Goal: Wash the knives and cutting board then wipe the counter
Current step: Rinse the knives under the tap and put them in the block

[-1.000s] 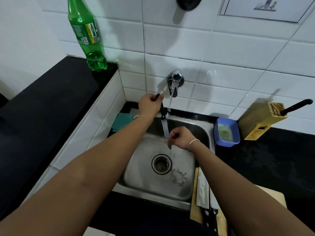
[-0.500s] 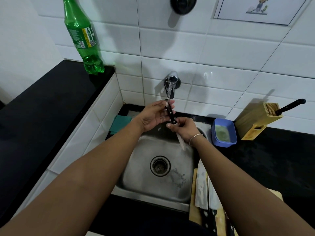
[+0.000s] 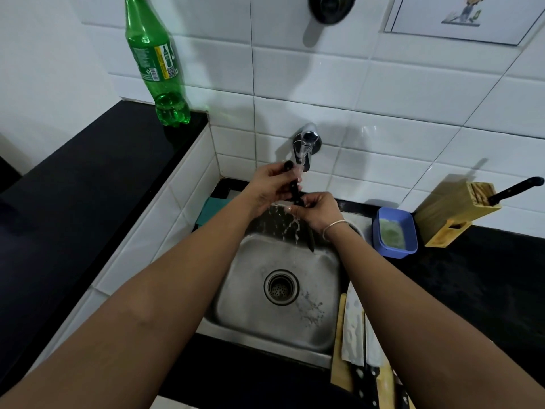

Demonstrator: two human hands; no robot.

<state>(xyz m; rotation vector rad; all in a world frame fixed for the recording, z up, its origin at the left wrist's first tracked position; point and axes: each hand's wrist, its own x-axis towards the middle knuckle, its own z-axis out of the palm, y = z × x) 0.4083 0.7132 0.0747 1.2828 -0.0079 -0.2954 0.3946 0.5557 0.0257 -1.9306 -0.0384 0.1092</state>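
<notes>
A black-handled knife (image 3: 295,192) hangs point down under the running tap (image 3: 306,144), over the steel sink (image 3: 250,308). My left hand (image 3: 272,184) grips the top of its handle. My right hand (image 3: 317,212) pinches the knife where handle meets blade, and water splashes off there. The blade tip (image 3: 311,245) shows below my right wrist. A wooden cutting board (image 3: 339,364) lies at the sink's right edge with two more knives (image 3: 352,335) on it, partly hidden by my right forearm.
A wooden knife block (image 3: 454,215) with one knife in it stands at the back right, next to a blue tub (image 3: 393,231). A green bottle (image 3: 157,63) stands on the black counter (image 3: 73,187) at the left. A teal sponge (image 3: 212,209) lies behind the sink.
My right hand has slid from the blade up to the base of the handle. The knife has shifted so the handle sits under the water stream, and the camera has tilted slightly.
</notes>
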